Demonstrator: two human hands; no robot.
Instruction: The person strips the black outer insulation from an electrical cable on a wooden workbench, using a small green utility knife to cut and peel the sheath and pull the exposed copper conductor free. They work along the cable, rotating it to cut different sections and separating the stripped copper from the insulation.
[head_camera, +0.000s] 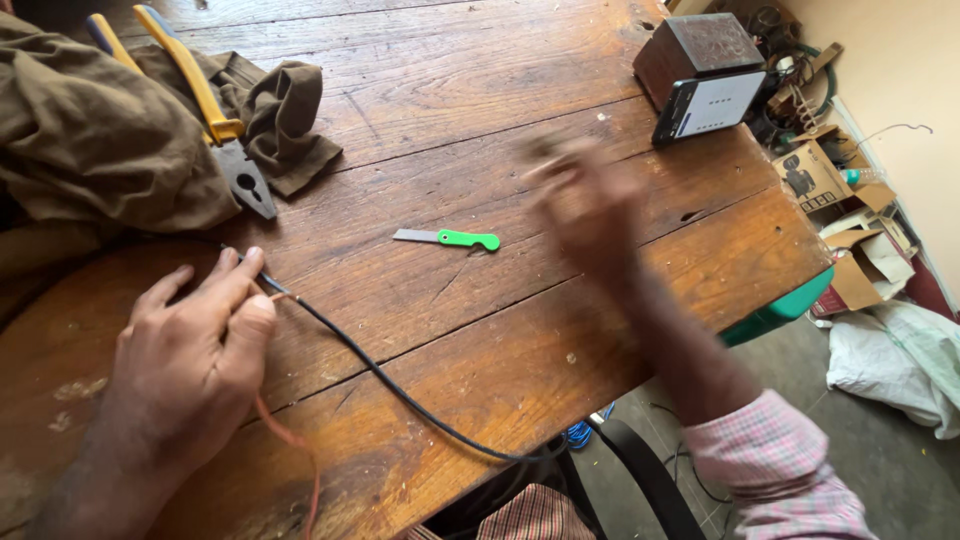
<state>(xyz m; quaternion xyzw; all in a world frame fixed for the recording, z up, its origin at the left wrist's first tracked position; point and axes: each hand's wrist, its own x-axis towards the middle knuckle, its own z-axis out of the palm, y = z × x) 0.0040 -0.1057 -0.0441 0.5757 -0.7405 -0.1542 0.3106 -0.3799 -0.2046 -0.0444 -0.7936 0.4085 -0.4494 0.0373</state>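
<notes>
right hand blurs above the wooden table, its grip impossible to tell; left hand pinches a black cable near its stripped end, cable trailing off the table's edge.

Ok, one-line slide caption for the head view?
Left hand pinches a black cable on the wooden table; blurred right hand raised beyond a green folding knife.

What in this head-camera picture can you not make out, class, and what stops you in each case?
- Right hand: motion blur; whether its fingers hold anything cannot be told.
- Black cable: its far end drops behind the table edge.
- Red wire: cut off by the bottom edge.
- Cable tip: covered by the left hand.
- Pliers: handles cut off by the top edge.
- Phone screen: too small to read.
</notes>
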